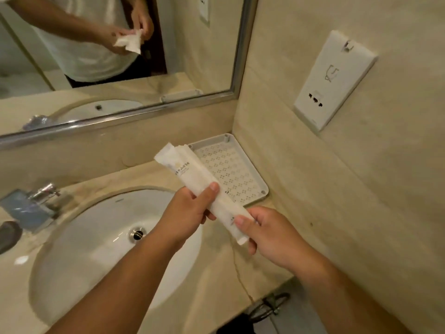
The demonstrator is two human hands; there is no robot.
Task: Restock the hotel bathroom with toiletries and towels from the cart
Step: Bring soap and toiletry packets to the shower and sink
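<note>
Left hand (189, 208) grips the middle of a bunch of long white packets (190, 172), thumb on top. Right hand (271, 233) pinches their near end. So the packets are up in the air over the table (216, 276), crossing the left edge of a white tray (243, 169) that sits in the far right corner. There's gold print on the top one, too blurry to read, and I can't tell how many packets there are. Sink (96, 242) is on the left with a blurry tap (44, 192). Mirror (101, 68) is behind, and a white socket plate (334, 78) is on the right wall.

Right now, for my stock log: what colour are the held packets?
The packets are white with small print; head view.
</note>
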